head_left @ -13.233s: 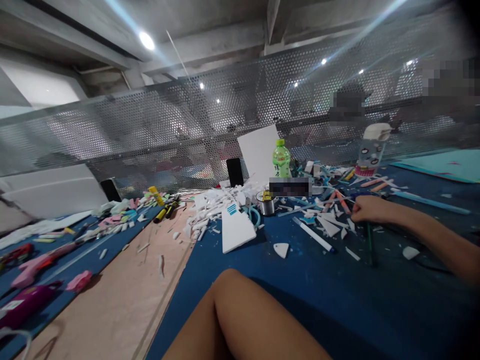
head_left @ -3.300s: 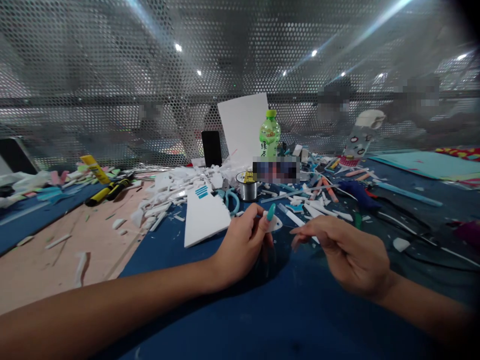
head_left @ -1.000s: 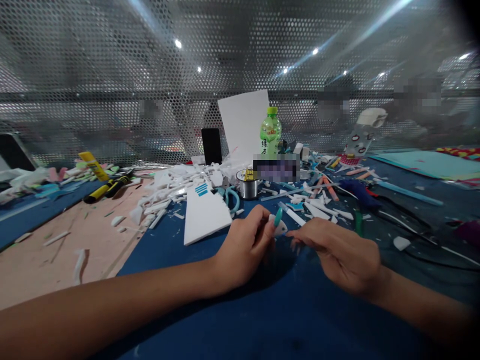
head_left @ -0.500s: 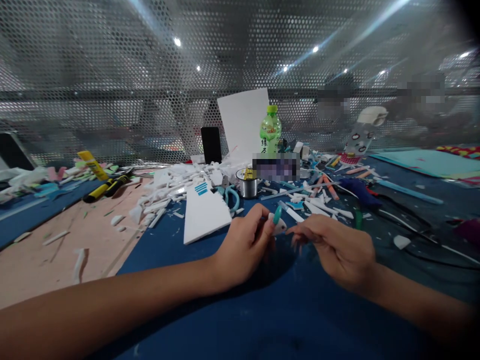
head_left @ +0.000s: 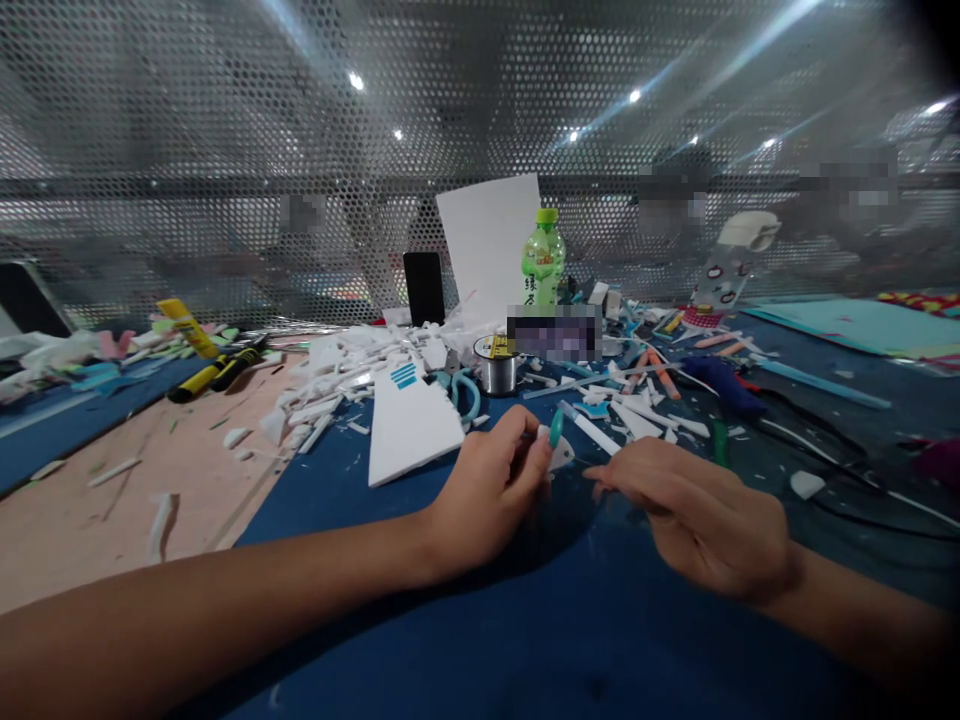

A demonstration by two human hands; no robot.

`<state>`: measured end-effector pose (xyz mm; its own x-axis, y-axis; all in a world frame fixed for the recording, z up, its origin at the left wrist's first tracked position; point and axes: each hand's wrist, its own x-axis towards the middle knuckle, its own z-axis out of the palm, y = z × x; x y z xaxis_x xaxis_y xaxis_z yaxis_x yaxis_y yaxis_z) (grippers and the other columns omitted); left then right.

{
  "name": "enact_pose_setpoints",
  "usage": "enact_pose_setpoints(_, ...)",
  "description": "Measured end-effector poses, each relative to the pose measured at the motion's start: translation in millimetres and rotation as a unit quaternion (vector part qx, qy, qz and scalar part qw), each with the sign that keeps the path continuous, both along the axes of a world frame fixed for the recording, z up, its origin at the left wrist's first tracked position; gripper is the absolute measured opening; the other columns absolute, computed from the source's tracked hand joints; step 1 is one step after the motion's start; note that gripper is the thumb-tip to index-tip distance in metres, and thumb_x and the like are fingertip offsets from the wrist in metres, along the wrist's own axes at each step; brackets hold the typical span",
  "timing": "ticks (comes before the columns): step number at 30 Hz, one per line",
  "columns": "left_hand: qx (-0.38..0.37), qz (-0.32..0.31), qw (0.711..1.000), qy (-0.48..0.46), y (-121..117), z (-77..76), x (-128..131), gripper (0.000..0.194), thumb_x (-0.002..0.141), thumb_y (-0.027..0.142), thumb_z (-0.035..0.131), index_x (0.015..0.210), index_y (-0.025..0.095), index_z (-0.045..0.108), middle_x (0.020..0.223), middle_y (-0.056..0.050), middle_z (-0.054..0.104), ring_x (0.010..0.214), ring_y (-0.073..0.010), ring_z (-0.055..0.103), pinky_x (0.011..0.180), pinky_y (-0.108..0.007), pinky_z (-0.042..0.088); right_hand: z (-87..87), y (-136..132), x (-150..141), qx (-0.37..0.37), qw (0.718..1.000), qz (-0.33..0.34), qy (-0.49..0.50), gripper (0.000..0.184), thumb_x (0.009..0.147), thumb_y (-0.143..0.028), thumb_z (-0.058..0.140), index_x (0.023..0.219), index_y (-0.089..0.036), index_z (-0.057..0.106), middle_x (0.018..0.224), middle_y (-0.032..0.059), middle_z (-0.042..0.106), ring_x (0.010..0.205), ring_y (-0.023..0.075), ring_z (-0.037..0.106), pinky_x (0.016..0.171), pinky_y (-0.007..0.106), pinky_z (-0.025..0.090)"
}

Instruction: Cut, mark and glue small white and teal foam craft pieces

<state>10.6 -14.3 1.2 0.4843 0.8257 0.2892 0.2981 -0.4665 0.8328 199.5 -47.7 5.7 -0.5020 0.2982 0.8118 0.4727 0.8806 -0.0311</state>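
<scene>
My left hand (head_left: pixel 487 495) pinches a small white foam piece (head_left: pixel 562 453) between thumb and fingers, low over the blue table. A hole shows near the piece's free edge, and the fingers cover the rest. The teal tip at my thumb looks like a long nail. A little to the right, my right hand (head_left: pixel 712 515) has its fingers closed in a pinch. A very thin clear thread (head_left: pixel 582 461) runs from the piece's edge to these fingertips. Behind the hands stand a spool of thin line (head_left: pixel 498 372) and scissors with light blue handles (head_left: pixel 466 395).
A white foam board (head_left: pixel 412 435) lies left of my hands, before a heap of white scraps (head_left: pixel 352 365). A white marker (head_left: pixel 592 430), a green bottle (head_left: pixel 544 262), a water bottle (head_left: pixel 727 270) and a blue glue gun (head_left: pixel 720 385) lie or stand beyond.
Earlier my right hand was at the table's right, and the white piece lay on the table. Now my left hand holds it. In the last half second my right hand has drawn slightly rightward.
</scene>
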Motion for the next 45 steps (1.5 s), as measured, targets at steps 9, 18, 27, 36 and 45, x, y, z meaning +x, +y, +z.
enact_pose_setpoints(9,-0.011,0.002,1.000,-0.016,-0.2,1.1,0.4,0.018,0.090,0.033,0.039,0.079,0.020,0.040,0.051,0.005,0.054,0.037,-0.0073,0.048,0.037,-0.017,0.037,-0.3,1.7,0.2,-0.010,1.000,0.001,0.010,0.028,0.079,0.004,0.039,0.096,-0.013,0.055,0.075,0.0064,0.064,0.075,0.0137,0.061,0.067,0.024,0.052)
enact_pose_setpoints(18,-0.011,0.004,1.000,-0.011,-0.2,-0.3,0.1,0.019,0.091,0.035,0.038,0.080,0.020,0.040,0.052,0.005,0.055,0.038,-0.0078,0.049,0.038,-0.018,0.038,-2.9,1.1,3.1,0.032,0.999,-0.003,-0.038,0.022,0.083,-0.002,0.042,0.099,-0.010,0.055,0.077,0.0084,0.064,0.078,0.0164,0.061,0.068,0.027,0.052)
enact_pose_setpoints(27,0.002,0.003,1.000,-0.007,-1.0,-0.4,0.1,0.019,0.092,0.036,0.037,0.082,0.019,0.040,0.053,0.005,0.054,0.037,-0.0075,0.049,0.038,-0.018,0.039,-6.1,1.9,4.6,0.063,0.995,-0.012,-0.073,0.025,0.082,-0.001,0.041,0.101,-0.010,0.053,0.079,0.0083,0.064,0.081,0.0168,0.061,0.070,0.028,0.052)
enact_pose_setpoints(36,0.058,-0.004,0.998,0.021,-3.0,-1.9,-1.4,0.018,0.093,0.033,0.035,0.082,0.019,0.041,0.050,0.005,0.052,0.038,-0.0075,0.048,0.039,-0.018,0.037,-7.5,2.3,1.7,0.050,0.997,-0.001,-0.052,0.025,0.083,-0.001,0.041,0.102,-0.012,0.052,0.077,0.0072,0.063,0.078,0.0168,0.060,0.067,0.028,0.052)
enact_pose_setpoints(45,-0.007,0.004,1.000,-0.012,-1.5,-0.6,0.5,0.020,0.092,0.037,0.038,0.082,0.019,0.039,0.053,0.004,0.055,0.038,-0.0076,0.050,0.038,-0.017,0.039,-4.2,0.0,4.9,0.035,0.999,0.010,-0.037,0.022,0.083,-0.002,0.043,0.101,-0.011,0.052,0.077,0.0081,0.061,0.077,0.0163,0.059,0.067,0.029,0.052)
